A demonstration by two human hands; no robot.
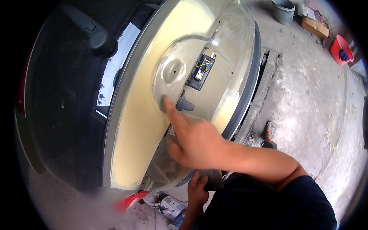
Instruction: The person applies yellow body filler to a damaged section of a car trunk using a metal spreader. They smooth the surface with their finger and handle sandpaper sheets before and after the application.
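My right hand reaches over a car's tailgate. Its index finger is stretched out, the tip at the lower rim of a round recess in the bare panel; contact is hard to judge. The other fingers are partly curled, holding nothing. Pale yellow filler covers the panel around the recess. Beside it sits a black housing with thin wires, and a grey plug-like part lies just ahead of the fingertip. Lower down, close to my body, my left hand grips a dark flat piece, possibly sandpaper.
The dark rear window with its wiper lies to the left. A grey bucket, a cardboard box and a red basin stand on the concrete floor. Below the bumper's lower end is a white box.
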